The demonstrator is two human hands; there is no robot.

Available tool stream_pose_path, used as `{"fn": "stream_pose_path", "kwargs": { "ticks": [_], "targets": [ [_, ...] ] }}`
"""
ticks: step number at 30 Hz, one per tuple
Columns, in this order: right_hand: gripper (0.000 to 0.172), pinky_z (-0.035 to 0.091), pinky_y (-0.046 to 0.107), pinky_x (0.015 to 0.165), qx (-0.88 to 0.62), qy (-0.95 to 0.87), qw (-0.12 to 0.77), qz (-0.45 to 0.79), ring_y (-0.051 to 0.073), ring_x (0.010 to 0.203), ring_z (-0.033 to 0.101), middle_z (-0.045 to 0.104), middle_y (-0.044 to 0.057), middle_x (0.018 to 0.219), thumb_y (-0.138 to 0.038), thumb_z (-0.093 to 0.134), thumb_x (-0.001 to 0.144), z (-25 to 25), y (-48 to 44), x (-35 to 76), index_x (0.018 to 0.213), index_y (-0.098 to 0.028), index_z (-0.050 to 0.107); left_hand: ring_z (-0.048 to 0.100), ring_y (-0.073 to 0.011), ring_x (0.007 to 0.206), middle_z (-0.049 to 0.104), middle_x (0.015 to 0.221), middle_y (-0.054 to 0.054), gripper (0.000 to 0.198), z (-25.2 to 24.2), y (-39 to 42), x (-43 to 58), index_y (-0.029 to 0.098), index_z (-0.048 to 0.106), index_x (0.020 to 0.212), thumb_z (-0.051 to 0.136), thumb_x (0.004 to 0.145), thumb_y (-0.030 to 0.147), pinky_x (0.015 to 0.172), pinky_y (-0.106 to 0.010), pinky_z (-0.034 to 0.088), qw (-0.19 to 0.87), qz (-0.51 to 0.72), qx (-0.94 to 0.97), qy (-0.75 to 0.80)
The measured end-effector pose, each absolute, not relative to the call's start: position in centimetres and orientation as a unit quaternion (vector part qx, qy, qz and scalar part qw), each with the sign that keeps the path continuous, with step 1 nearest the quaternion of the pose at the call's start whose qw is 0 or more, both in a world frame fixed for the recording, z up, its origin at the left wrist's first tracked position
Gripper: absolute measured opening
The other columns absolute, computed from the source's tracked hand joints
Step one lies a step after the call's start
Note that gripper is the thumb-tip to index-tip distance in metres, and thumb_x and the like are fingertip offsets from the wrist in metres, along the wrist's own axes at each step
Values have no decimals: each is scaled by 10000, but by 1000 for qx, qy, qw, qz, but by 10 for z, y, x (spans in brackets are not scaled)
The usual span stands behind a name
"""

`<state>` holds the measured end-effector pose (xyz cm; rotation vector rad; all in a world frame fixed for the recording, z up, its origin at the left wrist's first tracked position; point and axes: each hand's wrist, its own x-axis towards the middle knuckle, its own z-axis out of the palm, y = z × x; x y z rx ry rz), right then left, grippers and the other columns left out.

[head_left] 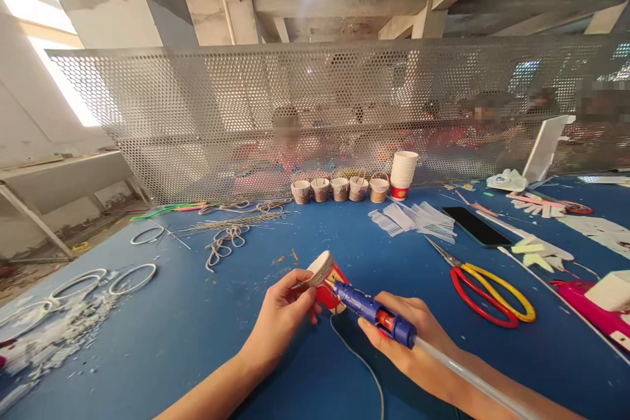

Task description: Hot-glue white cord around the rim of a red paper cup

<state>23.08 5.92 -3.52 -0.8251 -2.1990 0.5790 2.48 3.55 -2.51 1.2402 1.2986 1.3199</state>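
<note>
My left hand [290,305] grips a red paper cup [331,279] tilted on its side, its white mouth turned up and to the left. Grey cord [322,269] is wrapped round the cup near the rim, and a loose length trails down over the table. In my right hand [408,328] is a blue hot glue gun [364,305] with a long clear glue stick running out of its back end. The gun's nozzle is at the cup's red side, just below the wrapped cord; whether it touches cannot be made out.
Several small cord-wrapped baskets [339,189] and a stack of paper cups [403,174] stand at the back, before a perforated metal screen [236,118]. Scissors [485,289], a phone [477,226] and white strips [418,220] lie right; cord bundles [226,243] and wire rings [132,279] left.
</note>
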Motion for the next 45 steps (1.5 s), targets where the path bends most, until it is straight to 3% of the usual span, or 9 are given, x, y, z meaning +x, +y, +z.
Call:
{"fn": "stream_pose_path", "kwargs": {
  "ticks": [12,22,31,38,45],
  "targets": [
    [204,410,218,516,-328,-849,349,222,104,472,514,544,-38,556,-270,481,872,-33,56,231,676,-217,483,535,-116,504,601,549,7,149,-29,37,22,140,608,745,588,750,287,508,-240,466,440,529,516,510],
    [235,465,241,497,-372,-817,397,191,138,467,544,594,-16,515,-288,518,859,-22,57,235,656,-252,629,535,-126,520,588,561,8,86,-33,38,18,143,607,751,577,707,211,468,-231,453,459,548,492,496],
    [274,458,247,545,-407,-795,352,282,148,521,554,589,-6,536,-356,503,854,-18,56,235,659,-221,641,526,-123,517,580,554,6,74,-32,37,17,146,607,723,561,716,204,465,-227,442,460,545,492,500],
    [256,466,232,578,-454,-749,365,317,166,595,582,582,-13,531,-404,549,788,-11,51,233,617,-226,618,519,-117,500,582,529,12,67,-36,38,15,151,600,708,558,705,203,460,-221,441,470,548,488,491],
    [303,428,237,433,-503,-718,338,342,125,433,498,539,-18,533,-451,528,795,-23,59,236,635,-209,615,508,-110,475,572,513,14,65,-33,37,16,149,598,684,579,689,210,438,-210,420,478,563,468,486]
  ]
}}
